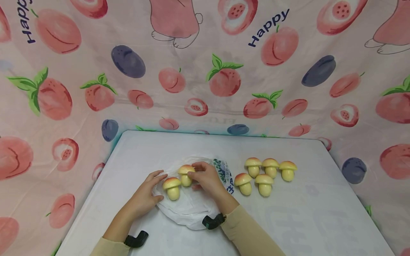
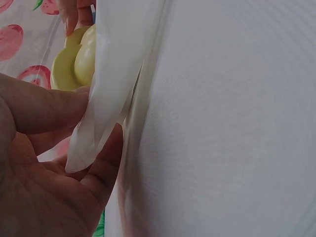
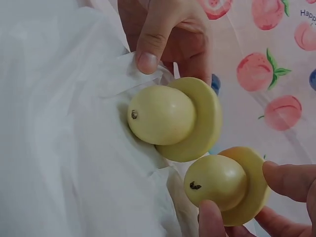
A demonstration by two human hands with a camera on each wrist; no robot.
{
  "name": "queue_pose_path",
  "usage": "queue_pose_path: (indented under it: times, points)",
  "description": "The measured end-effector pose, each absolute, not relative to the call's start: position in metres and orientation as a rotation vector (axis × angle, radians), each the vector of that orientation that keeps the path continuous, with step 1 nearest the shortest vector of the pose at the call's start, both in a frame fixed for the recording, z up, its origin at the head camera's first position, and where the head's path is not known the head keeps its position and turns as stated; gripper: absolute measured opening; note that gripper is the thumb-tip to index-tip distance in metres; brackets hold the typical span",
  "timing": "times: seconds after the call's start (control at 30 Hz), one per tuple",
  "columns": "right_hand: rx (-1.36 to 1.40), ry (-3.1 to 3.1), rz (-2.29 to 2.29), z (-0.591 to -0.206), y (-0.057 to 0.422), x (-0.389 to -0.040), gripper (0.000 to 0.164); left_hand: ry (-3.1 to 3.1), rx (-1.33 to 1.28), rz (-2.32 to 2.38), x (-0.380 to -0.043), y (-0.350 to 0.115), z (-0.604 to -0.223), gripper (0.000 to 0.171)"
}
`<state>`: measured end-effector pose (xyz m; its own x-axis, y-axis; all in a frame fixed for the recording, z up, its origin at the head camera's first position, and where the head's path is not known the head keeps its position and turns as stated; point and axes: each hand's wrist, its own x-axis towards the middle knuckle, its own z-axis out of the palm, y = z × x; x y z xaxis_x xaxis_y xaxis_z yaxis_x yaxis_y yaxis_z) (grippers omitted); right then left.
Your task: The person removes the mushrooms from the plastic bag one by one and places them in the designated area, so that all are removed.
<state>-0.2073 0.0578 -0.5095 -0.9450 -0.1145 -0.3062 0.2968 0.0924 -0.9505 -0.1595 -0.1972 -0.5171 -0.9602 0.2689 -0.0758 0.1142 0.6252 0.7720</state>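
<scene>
Two toy mushrooms with yellow stems and orange-tinged caps lie over a white plastic bag [image 1: 182, 213] in the head view. My right hand [image 1: 206, 179] holds the farther mushroom [image 1: 185, 177] by its cap, thumb on the near side; the right wrist view shows fingertips around this mushroom [image 3: 219, 185]. The nearer mushroom [image 1: 173, 190] sits just left of it, beside my left hand [image 1: 145, 195]. In the left wrist view, thumb and fingers of that hand pinch the edge of the bag [image 2: 106, 94]. Part of a mushroom [image 2: 81, 61] shows behind the plastic there.
Several more toy mushrooms [image 1: 264, 185] stand in two rows to the right of the bag on the white table [image 1: 307, 220]. A green and blue printed part of the bag [image 1: 224, 174] lies beside my right hand. Behind the table hangs a fruit-patterned cloth [image 1: 192, 64].
</scene>
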Motion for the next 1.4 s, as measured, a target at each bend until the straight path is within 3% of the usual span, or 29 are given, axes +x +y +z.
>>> queue_pose_path:
  times: [1.4]
  points:
    - [0.215, 2.1, -1.979, -0.489, 0.132, -0.187, 0.043, 2.651, 0.306, 1.25, -0.159, -0.196, -0.516, 0.076]
